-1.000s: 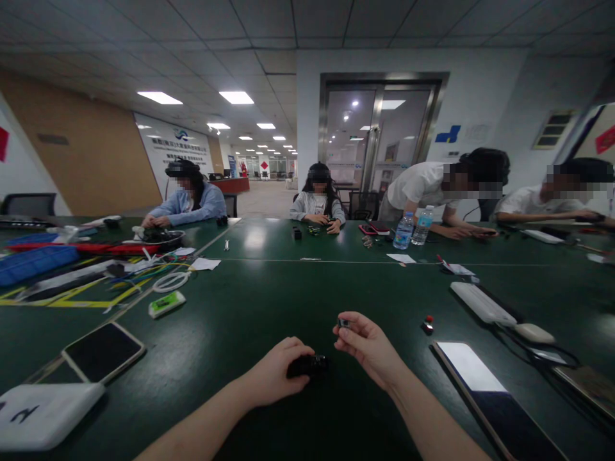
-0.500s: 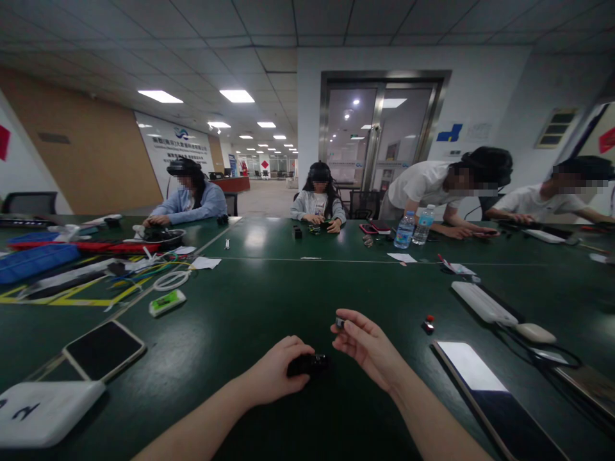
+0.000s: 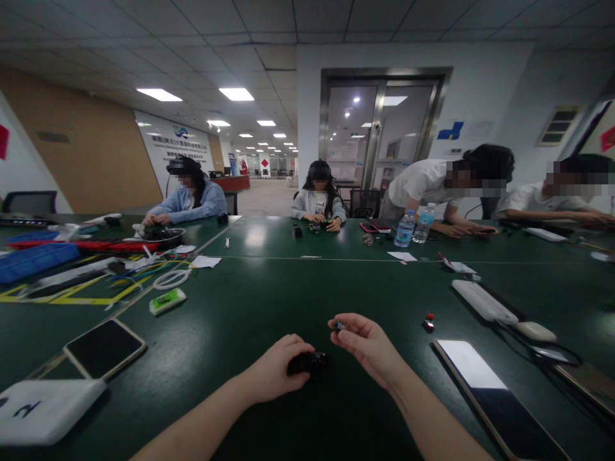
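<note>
My left hand point(image 3: 283, 366) is wrapped round a small black object point(image 3: 314, 362) on the dark green table; its right end sticks out past my fingers, and its kind is unclear. To the right and slightly farther off, my right hand point(image 3: 362, 339) pinches a tiny grey metallic piece point(image 3: 339, 326) between thumb and fingertips, held above the tabletop. The two held things are apart. Beyond my right hand, a small red-and-silver piece point(image 3: 429, 322) stands on the table.
A phone point(image 3: 485, 384) lies at my right, near a white power bank point(image 3: 484, 302) and cables. On the left are another phone point(image 3: 104, 349), a white case point(image 3: 50, 410) and a green-and-white box point(image 3: 167, 301). Bottles point(image 3: 405, 228) and several people occupy the far side.
My right hand has turned slightly, and the small metallic piece in its fingertips has shifted a little and tilted. My left hand stays on the black object.
</note>
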